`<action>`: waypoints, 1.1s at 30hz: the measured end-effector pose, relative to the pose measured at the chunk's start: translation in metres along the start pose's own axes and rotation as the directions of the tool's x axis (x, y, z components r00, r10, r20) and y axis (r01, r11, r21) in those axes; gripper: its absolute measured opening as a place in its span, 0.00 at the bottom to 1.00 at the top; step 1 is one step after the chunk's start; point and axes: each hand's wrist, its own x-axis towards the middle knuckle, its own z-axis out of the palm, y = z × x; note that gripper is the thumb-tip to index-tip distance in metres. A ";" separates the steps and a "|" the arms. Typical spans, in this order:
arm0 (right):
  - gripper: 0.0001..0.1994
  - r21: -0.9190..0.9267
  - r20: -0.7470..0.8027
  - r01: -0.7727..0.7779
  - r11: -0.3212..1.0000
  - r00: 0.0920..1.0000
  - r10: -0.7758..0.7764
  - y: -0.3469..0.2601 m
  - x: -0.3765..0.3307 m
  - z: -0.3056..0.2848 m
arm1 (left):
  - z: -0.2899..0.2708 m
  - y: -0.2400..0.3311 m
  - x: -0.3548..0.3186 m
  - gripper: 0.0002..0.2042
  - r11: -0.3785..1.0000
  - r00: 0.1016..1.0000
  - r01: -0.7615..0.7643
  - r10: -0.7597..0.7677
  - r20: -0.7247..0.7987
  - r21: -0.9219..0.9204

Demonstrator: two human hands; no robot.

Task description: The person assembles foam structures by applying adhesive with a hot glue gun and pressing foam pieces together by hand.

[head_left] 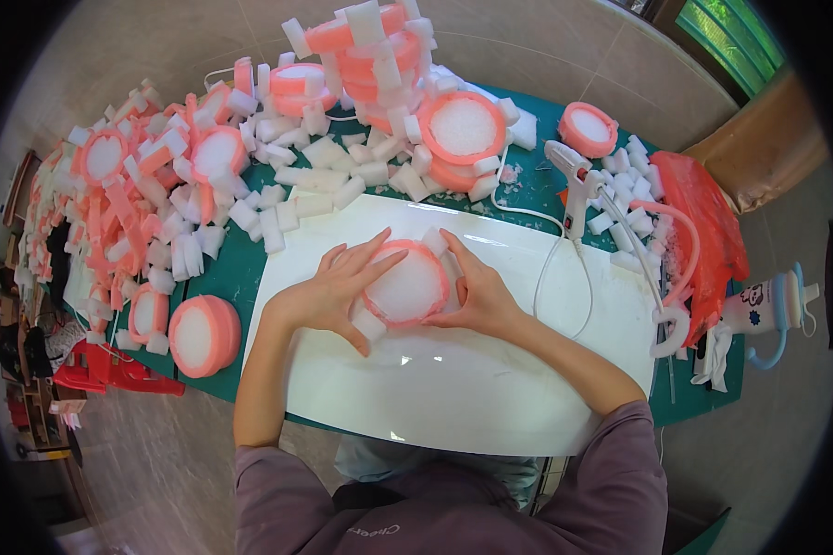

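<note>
Purple sleeves (611, 481) come in from the lower edge, and both bare forearms reach onto a glossy white board (453, 388) that lies on a green-topped table (236, 268). At the middle of the board sits a pink-rimmed white foam disc (405, 287). The left hand (329, 294) is pressed against its left rim with fingers spread over the top edge, and the right hand (477, 294) is clamped on its right side, so both hands close on the disc. Small white foam blocks already stick to its rim at the top right and lower left; the rest of the rim looks bare, so this piece seems only partly done. Finished discs with blocks pile up at the back (379, 55) and on the left. Plain discs (204, 335) wait at the left, loose white blocks (315, 176) lie behind the board, and a white glue gun (572, 180) rests to the right.
</note>
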 end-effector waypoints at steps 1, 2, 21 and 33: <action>0.55 0.006 -0.002 0.001 1.000 1.000 -0.001 0.000 -0.001 -0.002 | -0.004 0.000 -0.001 0.59 1.000 1.000 0.004 -0.004 0.004 0.004; 0.55 0.023 0.013 -0.035 0.999 0.999 0.035 0.000 -0.002 -0.004 | -0.009 -0.001 -0.002 0.59 0.997 1.000 -0.018 0.018 -0.008 -0.078; 0.54 0.068 -0.043 -0.070 0.995 0.996 0.073 -0.002 -0.002 0.000 | -0.003 -0.011 0.001 0.18 0.850 0.932 0.119 -0.274 -0.237 -0.513; 0.50 0.298 -0.026 -0.131 0.946 0.989 0.145 -0.009 -0.007 -0.010 | -0.014 -0.003 -0.002 0.22 0.550 0.827 -0.185 -0.360 -0.431 -0.814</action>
